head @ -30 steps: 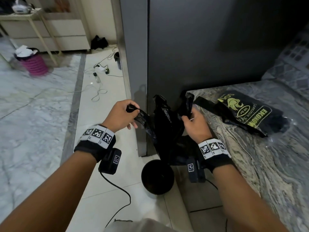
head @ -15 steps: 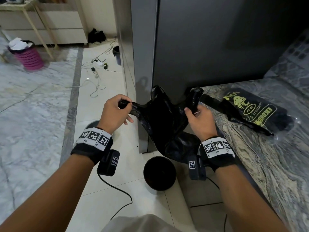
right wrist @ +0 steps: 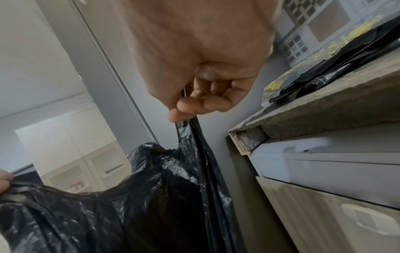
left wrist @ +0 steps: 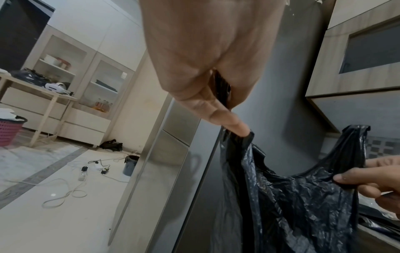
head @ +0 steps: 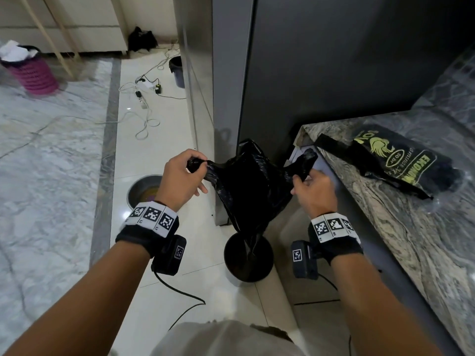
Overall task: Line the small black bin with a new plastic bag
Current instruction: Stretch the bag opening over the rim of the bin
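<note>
A black plastic bag (head: 253, 186) hangs stretched between my two hands, its mouth open upward. My left hand (head: 180, 176) grips one handle, seen up close in the left wrist view (left wrist: 223, 95). The other handle is pinched in my right hand (head: 312, 188), whose curled fingers (right wrist: 203, 102) close on the strap. Directly below, the small black bin (head: 248, 258) stands on the white floor tiles, and the bag's bottom tip dips into its opening. The bag (right wrist: 151, 196) fills the lower part of the right wrist view.
A pack of black bags with yellow print (head: 401, 163) lies on the marble counter (head: 424, 240) at right. A dark fridge (head: 334, 60) stands behind. On the floor are a metal bowl (head: 144, 188), cables (head: 144, 104), a dark bucket (head: 177, 70) and a pink basket (head: 33, 73).
Both hands have spread apart and stretched the bag's mouth wider. The bag now hangs centred over the bin with its tip reaching into it.
</note>
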`<action>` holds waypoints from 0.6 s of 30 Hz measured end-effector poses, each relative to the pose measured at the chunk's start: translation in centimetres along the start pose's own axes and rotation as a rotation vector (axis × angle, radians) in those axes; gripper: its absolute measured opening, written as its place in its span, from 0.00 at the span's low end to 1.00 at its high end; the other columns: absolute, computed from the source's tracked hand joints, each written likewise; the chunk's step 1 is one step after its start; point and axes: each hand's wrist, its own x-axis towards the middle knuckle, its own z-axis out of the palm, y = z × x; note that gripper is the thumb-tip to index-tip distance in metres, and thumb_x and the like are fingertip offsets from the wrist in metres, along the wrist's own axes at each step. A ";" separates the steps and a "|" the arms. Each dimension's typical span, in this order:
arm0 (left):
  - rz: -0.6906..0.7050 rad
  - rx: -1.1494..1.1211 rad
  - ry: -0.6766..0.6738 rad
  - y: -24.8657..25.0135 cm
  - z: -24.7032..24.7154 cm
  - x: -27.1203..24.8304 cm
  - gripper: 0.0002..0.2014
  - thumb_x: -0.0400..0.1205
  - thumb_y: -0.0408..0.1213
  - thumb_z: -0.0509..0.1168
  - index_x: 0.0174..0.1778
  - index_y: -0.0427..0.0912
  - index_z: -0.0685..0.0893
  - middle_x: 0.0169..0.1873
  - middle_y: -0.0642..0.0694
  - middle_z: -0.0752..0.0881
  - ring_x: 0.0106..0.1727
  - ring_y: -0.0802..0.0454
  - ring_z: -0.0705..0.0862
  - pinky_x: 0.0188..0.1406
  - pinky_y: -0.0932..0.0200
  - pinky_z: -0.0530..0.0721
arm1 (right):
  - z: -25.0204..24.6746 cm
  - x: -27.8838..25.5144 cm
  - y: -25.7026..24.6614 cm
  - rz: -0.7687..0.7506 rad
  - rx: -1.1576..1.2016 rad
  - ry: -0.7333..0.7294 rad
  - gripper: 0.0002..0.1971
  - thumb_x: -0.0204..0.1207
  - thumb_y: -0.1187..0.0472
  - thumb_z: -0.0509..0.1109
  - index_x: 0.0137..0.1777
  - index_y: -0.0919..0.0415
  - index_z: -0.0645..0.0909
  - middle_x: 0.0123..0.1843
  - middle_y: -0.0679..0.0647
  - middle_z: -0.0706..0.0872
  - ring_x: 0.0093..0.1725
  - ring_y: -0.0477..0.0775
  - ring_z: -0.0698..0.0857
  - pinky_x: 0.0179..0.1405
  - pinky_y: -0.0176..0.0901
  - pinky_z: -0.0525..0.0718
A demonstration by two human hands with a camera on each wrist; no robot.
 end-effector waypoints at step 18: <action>-0.214 0.055 -0.091 -6.8 6.8 -1.6 0.03 0.80 0.29 0.65 0.46 0.39 0.83 0.36 0.34 0.89 0.32 0.41 0.91 0.27 0.50 0.89 | 2.5 0.7 7.4 0.157 -0.110 -0.213 0.16 0.74 0.45 0.70 0.35 0.57 0.81 0.33 0.56 0.85 0.38 0.60 0.84 0.39 0.47 0.80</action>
